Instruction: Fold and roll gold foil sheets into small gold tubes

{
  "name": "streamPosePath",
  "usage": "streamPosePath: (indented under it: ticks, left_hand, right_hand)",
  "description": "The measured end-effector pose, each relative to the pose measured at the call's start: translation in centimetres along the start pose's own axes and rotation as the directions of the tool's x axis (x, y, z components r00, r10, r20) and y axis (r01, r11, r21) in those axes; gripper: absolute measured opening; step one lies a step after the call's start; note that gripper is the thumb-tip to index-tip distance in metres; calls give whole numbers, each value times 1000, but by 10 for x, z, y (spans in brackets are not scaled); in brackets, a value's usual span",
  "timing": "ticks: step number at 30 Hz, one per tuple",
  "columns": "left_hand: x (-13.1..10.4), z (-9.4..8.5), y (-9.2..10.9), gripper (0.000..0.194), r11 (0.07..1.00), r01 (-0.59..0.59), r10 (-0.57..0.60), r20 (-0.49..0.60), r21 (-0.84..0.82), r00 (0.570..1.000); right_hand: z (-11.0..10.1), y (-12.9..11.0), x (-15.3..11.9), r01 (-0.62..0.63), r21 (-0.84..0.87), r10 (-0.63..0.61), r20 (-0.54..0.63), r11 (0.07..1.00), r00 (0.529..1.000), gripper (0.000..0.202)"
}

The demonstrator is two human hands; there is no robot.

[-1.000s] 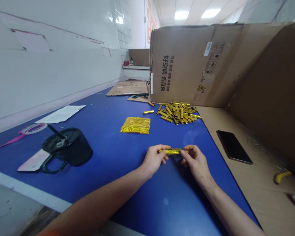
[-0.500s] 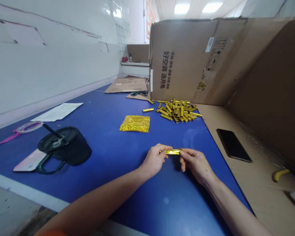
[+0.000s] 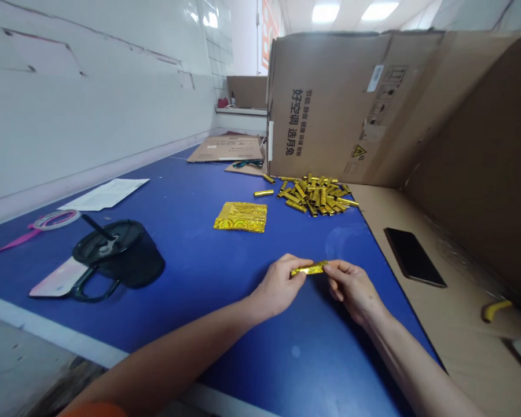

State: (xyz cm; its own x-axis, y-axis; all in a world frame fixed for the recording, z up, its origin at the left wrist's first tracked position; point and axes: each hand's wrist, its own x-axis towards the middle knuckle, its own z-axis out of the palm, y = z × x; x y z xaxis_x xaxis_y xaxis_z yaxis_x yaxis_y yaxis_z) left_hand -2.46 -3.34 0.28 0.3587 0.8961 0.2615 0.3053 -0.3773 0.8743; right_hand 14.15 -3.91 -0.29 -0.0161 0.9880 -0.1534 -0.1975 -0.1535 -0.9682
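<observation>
A narrow strip of shiny gold foil (image 3: 310, 269), folded or rolled, is held between my two hands just above the blue table (image 3: 191, 272). My left hand (image 3: 282, 284) pinches its left end between thumb and fingers. At the other end, the thumb and fingertips of my right hand (image 3: 349, 284) are closed on it. Beyond my left hand lies a flat stack of gold foil sheets (image 3: 241, 217). Farther back is a heap of small gold foil tubes (image 3: 316, 197), with a single gold tube (image 3: 264, 193) apart from it on the left.
A dark lidded mug (image 3: 119, 255) with a straw stands at left, beside a roll of tape (image 3: 56, 219) and a white paper (image 3: 106, 194). A large cardboard box (image 3: 330, 110) rises behind the heap. On cardboard at right lie a phone (image 3: 413, 256) and a yellow curved object (image 3: 495, 310).
The foil strip now tilts up slightly toward its right end. My left thumb has shifted along it, and both hands sit a little farther right in view.
</observation>
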Motion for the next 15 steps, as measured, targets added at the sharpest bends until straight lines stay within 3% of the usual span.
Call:
streamPosePath:
  ticks: [7,15]
  left_hand:
    - [-2,2,5,28,999,-51,51,17,-16,999]
    - [1,0,-4,28,995,82,-82,8,-60,997]
  right_hand:
    - [6,4,-2,94,-154,-113,-119,984,986,27]
    - [4,-1,-4,-26,45,22,101,999,995,24]
